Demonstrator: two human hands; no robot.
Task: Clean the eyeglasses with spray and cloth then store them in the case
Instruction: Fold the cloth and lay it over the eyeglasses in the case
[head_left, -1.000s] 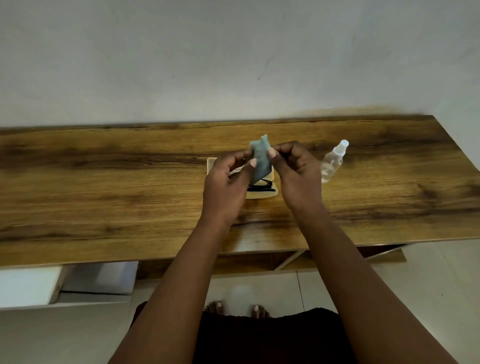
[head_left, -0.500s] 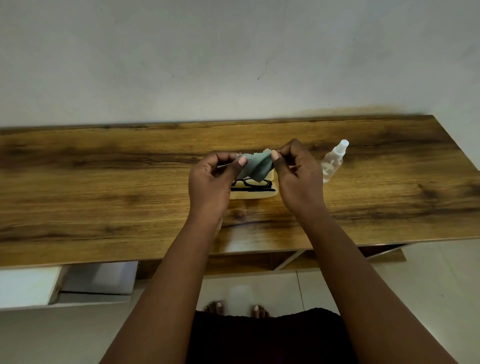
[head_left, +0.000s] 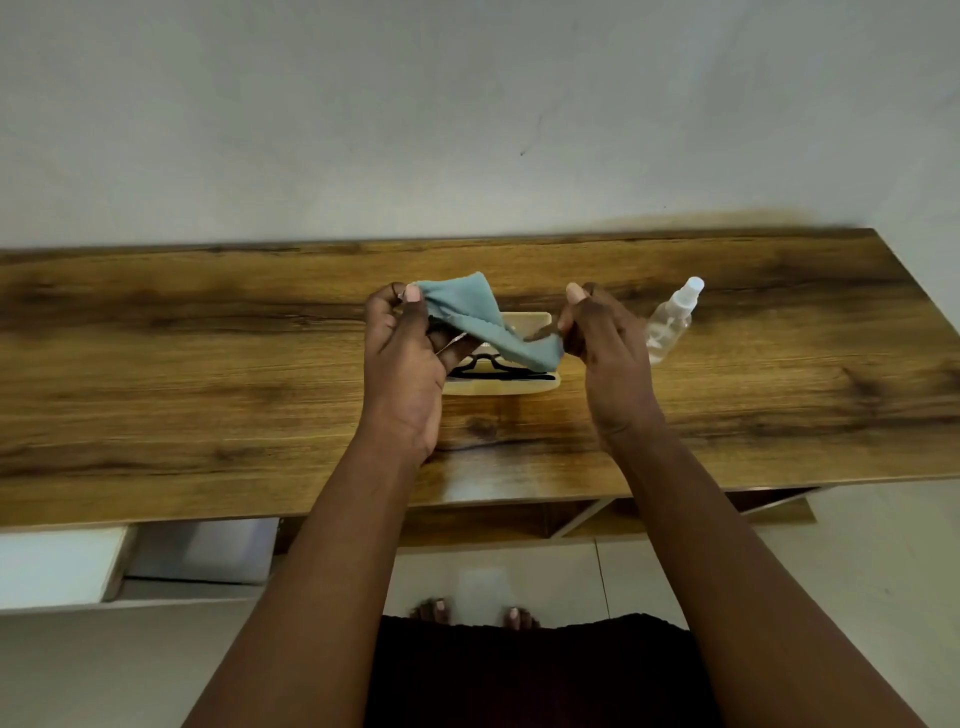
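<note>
A blue-grey cloth (head_left: 478, 322) is stretched between both hands above the table. My left hand (head_left: 405, 364) pinches its left corner and my right hand (head_left: 602, 343) pinches its right end. Below the cloth lie black-framed eyeglasses (head_left: 498, 370) in an open beige case (head_left: 519, 387), partly hidden by the cloth and my left hand. A clear spray bottle (head_left: 670, 325) with a white cap stands just right of my right hand.
The long wooden table (head_left: 208, 374) runs across the view against a white wall. A white shelf unit (head_left: 78, 566) sits under its left side. My bare feet (head_left: 472, 613) show on the tiled floor below.
My hands have moved apart, pulling the bunched cloth out into a spread strip. More of the case shows between them.
</note>
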